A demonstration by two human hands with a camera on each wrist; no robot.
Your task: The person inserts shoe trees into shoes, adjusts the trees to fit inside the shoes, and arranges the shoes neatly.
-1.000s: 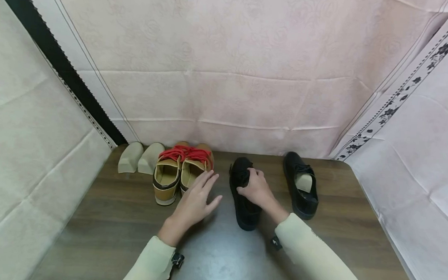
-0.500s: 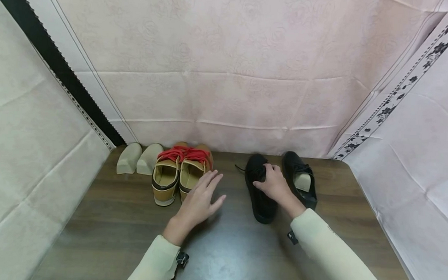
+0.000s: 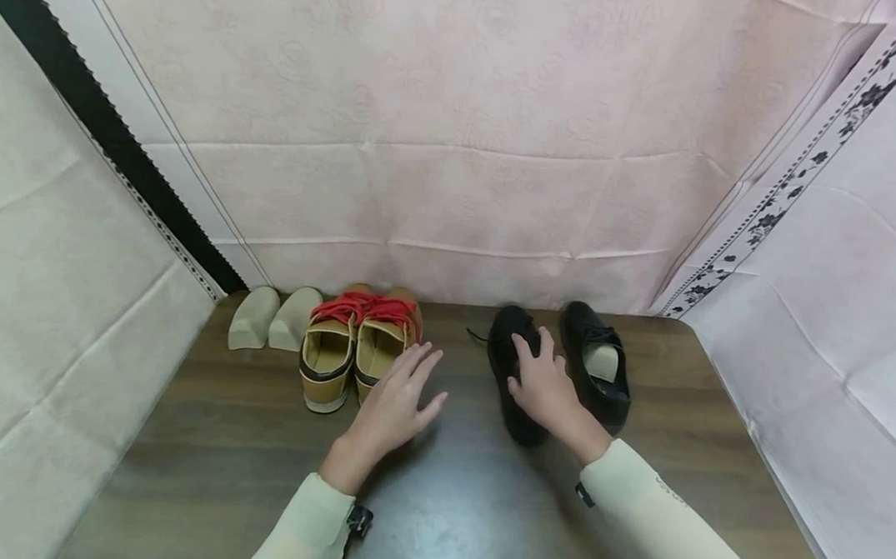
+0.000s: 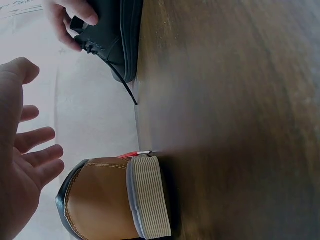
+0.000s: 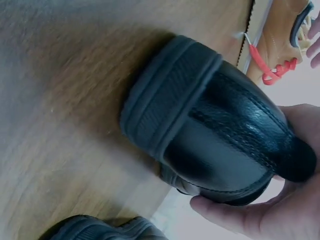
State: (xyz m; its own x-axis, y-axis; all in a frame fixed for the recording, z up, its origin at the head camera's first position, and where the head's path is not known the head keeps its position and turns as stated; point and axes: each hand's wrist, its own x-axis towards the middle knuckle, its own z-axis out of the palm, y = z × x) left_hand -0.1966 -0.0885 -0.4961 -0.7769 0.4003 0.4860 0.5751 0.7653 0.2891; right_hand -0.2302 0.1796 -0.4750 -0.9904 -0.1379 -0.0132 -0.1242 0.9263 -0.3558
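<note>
- Head view: looks forward and steeply down from above the heel side of the left-hand black shoe, farthest and widest.
- Left wrist: low, left of that shoe, rolled sideways, facing forward.
- Right wrist: close behind its heel, tilted, facing forward.
- Both wrist views share it and a tan shoe on its left.

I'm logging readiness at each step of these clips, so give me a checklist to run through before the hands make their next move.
1. Black shoes' toes toward the back sheet: ok, for both the left black shoe and the right black shoe.
2. Right hand free of the left black shoe: cannot tell; its fingers lie over the shoe, contact partly hidden.
3. Laces tucked in: not ok; a black lace sticks out from the left black shoe.
4. Left hand clear of the black shoes: ok; it is open, nearer the tan shoes.
5. Left black shoe's inside: cannot tell; the right hand blocks the head view.
</note>
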